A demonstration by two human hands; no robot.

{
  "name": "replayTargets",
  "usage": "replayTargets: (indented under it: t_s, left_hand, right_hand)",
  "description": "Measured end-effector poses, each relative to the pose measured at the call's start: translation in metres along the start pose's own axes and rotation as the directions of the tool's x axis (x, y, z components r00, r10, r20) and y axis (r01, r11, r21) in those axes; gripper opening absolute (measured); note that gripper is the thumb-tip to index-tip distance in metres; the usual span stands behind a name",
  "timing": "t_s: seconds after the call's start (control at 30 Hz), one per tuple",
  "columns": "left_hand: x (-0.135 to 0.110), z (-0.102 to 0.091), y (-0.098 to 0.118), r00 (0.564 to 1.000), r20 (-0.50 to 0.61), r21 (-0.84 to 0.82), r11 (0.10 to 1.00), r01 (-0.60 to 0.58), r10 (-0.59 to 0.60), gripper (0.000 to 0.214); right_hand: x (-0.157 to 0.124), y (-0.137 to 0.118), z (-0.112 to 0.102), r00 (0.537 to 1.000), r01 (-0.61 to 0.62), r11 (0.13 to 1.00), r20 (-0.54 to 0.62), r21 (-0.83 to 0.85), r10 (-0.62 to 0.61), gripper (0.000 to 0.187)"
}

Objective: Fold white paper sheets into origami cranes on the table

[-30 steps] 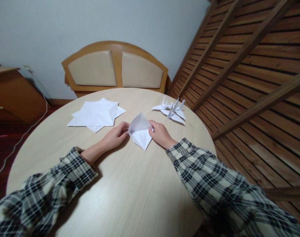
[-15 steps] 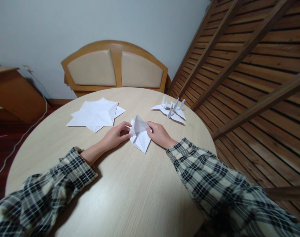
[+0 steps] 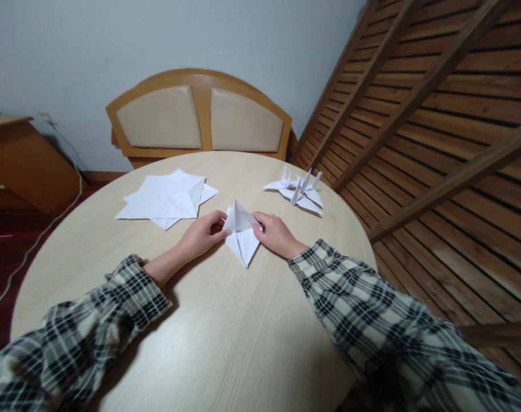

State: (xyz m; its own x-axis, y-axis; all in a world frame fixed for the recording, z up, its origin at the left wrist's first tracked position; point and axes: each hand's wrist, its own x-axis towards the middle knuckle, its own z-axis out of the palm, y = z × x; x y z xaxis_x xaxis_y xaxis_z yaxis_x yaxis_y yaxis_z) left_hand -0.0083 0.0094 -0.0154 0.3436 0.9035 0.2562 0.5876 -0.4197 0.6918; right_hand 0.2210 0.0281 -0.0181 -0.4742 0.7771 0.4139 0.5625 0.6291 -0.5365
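A partly folded white paper point(image 3: 242, 233), kite-shaped with its point toward me, lies on the round pale wooden table point(image 3: 200, 326). My left hand point(image 3: 204, 234) pinches its left edge with thumb and fingers closed on the fold. On the other side, my right hand point(image 3: 275, 233) presses and grips its right edge. Both sleeves are plaid.
A loose pile of flat white paper sheets point(image 3: 166, 197) lies at the back left of the table. Several finished paper cranes point(image 3: 298, 190) stand at the back right. A wooden chair point(image 3: 200, 120) sits behind the table. Slatted wood panels point(image 3: 436, 143) rise on the right.
The raised upper flap of the paper has been pressed inward and down, so the shape is narrower and flatter. Both hands stayed at its sides and drew slightly closer together.
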Motion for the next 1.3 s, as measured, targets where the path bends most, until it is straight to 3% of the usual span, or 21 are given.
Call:
replayTargets:
  t_s: [0.37,0.47,0.6,0.77,0.97,1.3]
  left_hand:
    - [0.0,0.0,0.001,1.0,-0.022,0.169,0.985,-0.015,0.019,0.012]
    - [0.0,0.0,0.001,0.999,-0.029,0.179,0.984,-0.02,0.026,0.011]
    - [0.0,0.0,0.001,0.999,-0.038,0.17,0.985,-0.012,0.019,0.011]
    - [0.0,0.0,0.0,0.999,-0.042,0.151,0.989,0.0,0.006,0.018]
    - [0.0,0.0,-0.001,0.998,-0.046,0.123,0.992,0.037,-0.031,0.033]
    - [0.0,0.001,-0.001,0.998,-0.065,0.098,0.995,0.017,-0.011,0.043]
  right_hand:
    - [-0.001,-0.008,-0.004,0.999,-0.027,0.999,0.021,0.043,0.026,0.017]
    - [-0.001,-0.008,-0.008,0.998,-0.038,0.991,0.048,0.128,0.032,0.03]
    - [0.0,-0.002,-0.011,0.996,-0.071,0.971,0.063,0.227,0.058,0.029]
    - [0.002,0.005,-0.011,0.99,-0.115,0.969,0.109,0.22,0.092,0.028]
    - [0.002,0.012,-0.01,0.983,-0.107,0.915,0.182,0.39,0.038,0.033]
    - [0.003,0.009,-0.007,0.977,-0.164,0.872,0.197,0.461,0.079,0.029]
